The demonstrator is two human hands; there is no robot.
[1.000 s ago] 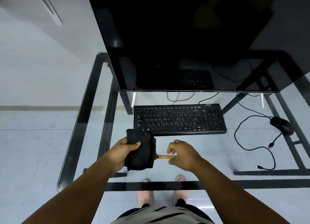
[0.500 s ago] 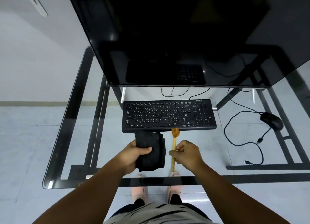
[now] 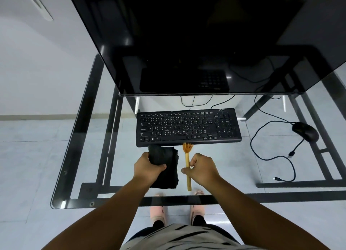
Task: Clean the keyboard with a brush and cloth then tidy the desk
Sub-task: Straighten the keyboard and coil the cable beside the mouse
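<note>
Gripping the folded black cloth [image 3: 164, 167] with my left hand [image 3: 148, 170], thumb over its top and fingers under, I have it just in front of the keyboard's left half, its far edge reaching the keyboard's near edge. My right hand [image 3: 203, 170] pinches the wooden handle of the small brush [image 3: 187, 165] between thumb and fingers, handle pointing back toward me, orange bristles fanned at the keyboard's near edge below the space bar. The black keyboard [image 3: 188, 127] lies flat at the middle of the glass desk [image 3: 78, 137], under the dark monitor [image 3: 187, 39]. A black mouse [image 3: 305, 132] sits near the desk's right edge, its cable [image 3: 262, 156] looping loose toward the near edge.
</note>
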